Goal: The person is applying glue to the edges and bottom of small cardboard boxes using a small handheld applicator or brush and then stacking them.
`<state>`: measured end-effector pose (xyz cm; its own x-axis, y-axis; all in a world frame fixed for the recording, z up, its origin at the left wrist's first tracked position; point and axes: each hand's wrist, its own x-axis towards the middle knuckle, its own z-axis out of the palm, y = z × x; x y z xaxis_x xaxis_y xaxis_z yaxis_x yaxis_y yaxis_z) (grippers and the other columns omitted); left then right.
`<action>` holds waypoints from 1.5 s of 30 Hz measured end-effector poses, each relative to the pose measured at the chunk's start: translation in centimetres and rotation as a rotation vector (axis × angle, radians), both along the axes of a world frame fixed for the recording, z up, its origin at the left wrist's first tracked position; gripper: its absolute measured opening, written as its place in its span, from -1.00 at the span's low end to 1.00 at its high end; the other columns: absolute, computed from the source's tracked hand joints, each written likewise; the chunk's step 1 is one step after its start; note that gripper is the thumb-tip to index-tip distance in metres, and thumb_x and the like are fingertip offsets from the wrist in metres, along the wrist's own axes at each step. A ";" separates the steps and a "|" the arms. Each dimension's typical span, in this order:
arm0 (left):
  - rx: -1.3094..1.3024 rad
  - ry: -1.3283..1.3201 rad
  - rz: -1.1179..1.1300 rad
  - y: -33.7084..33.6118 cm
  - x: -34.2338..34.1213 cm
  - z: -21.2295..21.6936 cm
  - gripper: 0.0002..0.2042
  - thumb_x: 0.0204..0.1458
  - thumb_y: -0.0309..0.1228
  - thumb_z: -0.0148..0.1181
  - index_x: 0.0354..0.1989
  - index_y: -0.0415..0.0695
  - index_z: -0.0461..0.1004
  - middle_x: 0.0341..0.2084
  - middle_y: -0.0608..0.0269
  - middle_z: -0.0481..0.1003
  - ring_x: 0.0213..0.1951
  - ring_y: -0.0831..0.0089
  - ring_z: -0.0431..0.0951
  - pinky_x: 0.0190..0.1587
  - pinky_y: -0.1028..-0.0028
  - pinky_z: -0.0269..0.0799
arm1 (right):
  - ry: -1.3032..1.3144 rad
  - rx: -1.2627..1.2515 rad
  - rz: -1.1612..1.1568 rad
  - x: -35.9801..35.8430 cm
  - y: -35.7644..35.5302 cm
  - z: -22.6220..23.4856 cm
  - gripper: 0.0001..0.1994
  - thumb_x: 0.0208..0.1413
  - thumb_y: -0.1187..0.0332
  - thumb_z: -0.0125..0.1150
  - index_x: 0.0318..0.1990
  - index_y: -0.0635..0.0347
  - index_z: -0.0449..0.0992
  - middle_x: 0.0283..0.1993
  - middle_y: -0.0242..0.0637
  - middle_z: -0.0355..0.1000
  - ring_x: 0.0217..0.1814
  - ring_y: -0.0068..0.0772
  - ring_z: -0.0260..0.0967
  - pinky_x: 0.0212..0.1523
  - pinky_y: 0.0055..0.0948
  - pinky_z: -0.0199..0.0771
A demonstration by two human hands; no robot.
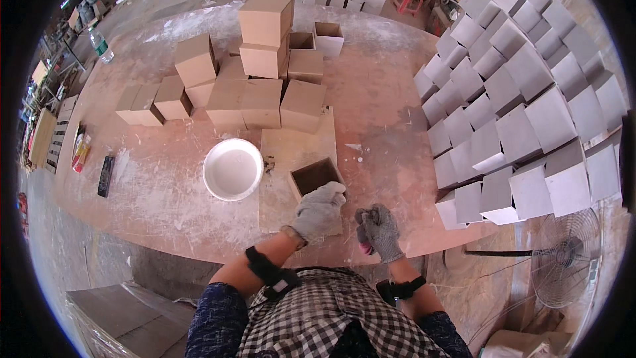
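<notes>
A brown open-topped box [315, 177] stands tilted on a pale board [298, 142] in front of me. My left hand [319, 213], in a grey glove, grips its near side with the fingers over the rim. Just right of the box is my right hand [379, 231], also gloved. Its fingers are curled closed, and a pinkish patch shows at its lower edge; whatever is inside the fist is hidden. Beside the board, to the left, sits a round white tub [233, 141] with whitish contents.
Brown boxes [263, 103] are piled on the table beyond the board. White boxes [507, 119] stand in stacked rows at the right, above a fan [566, 255]. A black bar-shaped object [105, 176] and a plastic bottle [101, 45] are at left.
</notes>
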<state>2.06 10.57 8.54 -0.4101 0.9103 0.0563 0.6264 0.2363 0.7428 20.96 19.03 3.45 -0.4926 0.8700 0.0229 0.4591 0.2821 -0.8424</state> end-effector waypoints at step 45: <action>0.015 0.617 -0.339 -3.5 -1.6 -4.5 -0.87 -0.13 -0.32 0.06 -0.41 -0.04 0.41 -0.49 0.24 0.40 -0.40 0.30 0.44 -0.33 0.29 0.30 | -0.320 0.526 0.452 -6.7 0.1 4.0 -0.88 0.08 0.28 0.07 -0.36 0.10 0.41 -0.43 -0.16 0.35 -0.46 -0.11 0.37 -0.46 -0.19 0.40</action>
<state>0.46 7.07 4.07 0.0071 0.9796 0.2008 0.9716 -0.0543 0.2302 14.30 19.11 7.46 -0.8505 0.4961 0.1748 0.4027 0.8279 -0.3904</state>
